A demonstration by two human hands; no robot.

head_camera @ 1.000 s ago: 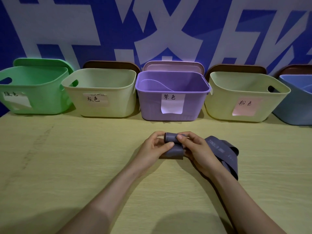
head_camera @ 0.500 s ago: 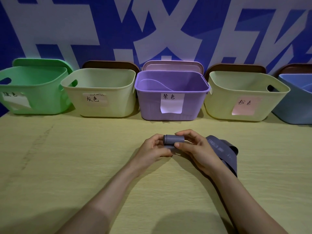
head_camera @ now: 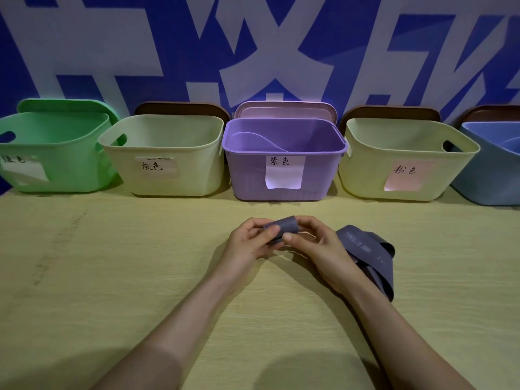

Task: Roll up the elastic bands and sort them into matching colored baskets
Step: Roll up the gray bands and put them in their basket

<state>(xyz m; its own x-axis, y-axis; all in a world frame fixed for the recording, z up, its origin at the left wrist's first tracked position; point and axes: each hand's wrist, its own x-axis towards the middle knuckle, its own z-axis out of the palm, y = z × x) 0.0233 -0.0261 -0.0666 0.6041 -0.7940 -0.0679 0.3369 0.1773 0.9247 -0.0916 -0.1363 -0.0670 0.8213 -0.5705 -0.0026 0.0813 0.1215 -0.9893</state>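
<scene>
A grey-purple elastic band (head_camera: 368,249) lies partly loose on the table behind my right wrist, and its rolled end (head_camera: 285,225) is between my hands. My left hand (head_camera: 249,243) pinches the roll's left side. My right hand (head_camera: 315,246) pinches its right side, thumb in front. Both hands hover just above the wooden table (head_camera: 112,277), in front of the purple basket (head_camera: 284,153). To the purple basket's left stands a cream basket (head_camera: 166,153) with a handwritten label, which is open.
Along the back edge stand a green basket (head_camera: 50,147) at the far left, a cream basket with a pink label (head_camera: 405,156) right of the purple one, and a blue basket (head_camera: 495,164) at the far right. Lids lean behind them against a blue and white wall.
The roll has turned in my fingers and its outer wrap now stands up looser. Both hands stay in the same spot. The loose tail has shifted slightly.
</scene>
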